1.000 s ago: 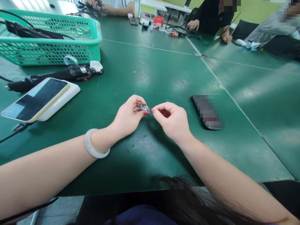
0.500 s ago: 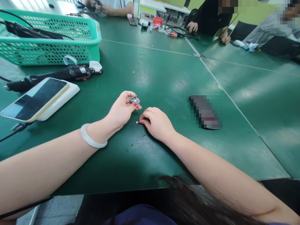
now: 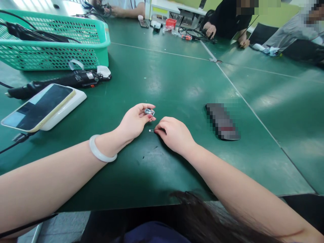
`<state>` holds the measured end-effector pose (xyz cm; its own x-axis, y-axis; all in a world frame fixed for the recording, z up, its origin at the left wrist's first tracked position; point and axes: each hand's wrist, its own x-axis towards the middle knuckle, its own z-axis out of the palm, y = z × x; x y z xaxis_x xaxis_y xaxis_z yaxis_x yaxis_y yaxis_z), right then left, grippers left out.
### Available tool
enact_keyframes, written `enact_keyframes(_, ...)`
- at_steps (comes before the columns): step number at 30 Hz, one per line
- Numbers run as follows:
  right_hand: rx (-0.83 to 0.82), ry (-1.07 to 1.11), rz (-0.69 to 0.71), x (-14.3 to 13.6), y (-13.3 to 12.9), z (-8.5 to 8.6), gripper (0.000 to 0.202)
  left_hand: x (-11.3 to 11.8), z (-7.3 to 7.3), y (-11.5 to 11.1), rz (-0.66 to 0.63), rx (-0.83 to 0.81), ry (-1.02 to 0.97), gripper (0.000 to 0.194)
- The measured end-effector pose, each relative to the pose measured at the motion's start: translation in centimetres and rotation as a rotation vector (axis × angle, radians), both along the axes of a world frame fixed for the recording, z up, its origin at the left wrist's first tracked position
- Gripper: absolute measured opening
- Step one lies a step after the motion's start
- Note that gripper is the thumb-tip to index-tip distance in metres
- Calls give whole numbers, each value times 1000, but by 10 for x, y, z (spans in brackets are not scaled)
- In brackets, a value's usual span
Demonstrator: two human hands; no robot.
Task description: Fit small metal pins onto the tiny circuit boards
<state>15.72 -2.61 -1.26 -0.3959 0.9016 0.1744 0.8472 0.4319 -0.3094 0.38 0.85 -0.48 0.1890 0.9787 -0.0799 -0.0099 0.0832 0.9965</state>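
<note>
Between thumb and fingers, my left hand [image 3: 135, 118] holds a small silvery-grey part [image 3: 149, 112]; its exact kind is too small to make out. A pale bangle circles the left wrist. My right hand [image 3: 176, 133] pinches the end of a thin, small metal piece [image 3: 151, 130], whose pale tip points left, low over the green table [image 3: 126, 189]. The two hands are close together but apart, the right one slightly nearer to me. Dark specks lie on the table below them.
At left stand a green basket [image 3: 101, 50] with black corded items, a black electric screwdriver [image 3: 76, 79], and a phone [image 3: 37, 108] on a white block. A dark, blurred-out flat object [image 3: 222, 121] lies to the right. Co-workers' hands [image 3: 209, 30] and cables are across the table.
Both hands have shifted slightly right, and my left hand has come a little lower. More of the thin metal piece shows beyond my right fingertips. Both hands keep their holds.
</note>
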Motion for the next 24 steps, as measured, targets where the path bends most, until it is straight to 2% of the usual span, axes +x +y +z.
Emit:
enact_keyframes(4, 73, -5, -40, 10, -1, 7, 15, 0, -2, 0, 2, 20, 4, 21)
enact_keyframes(9, 234, 268, -169, 16, -2, 20, 12, 2, -4, -4, -36, 41, 10, 20)
enact_keyframes(14, 205, 375, -167, 5, -3, 21, 12, 7, -1, -13, -80, 40, 16, 20)
enact_keyframes(24, 188, 332, -179, 3, -5, 20, 11, 7, -1, -17, -109, 84, 65, 19)
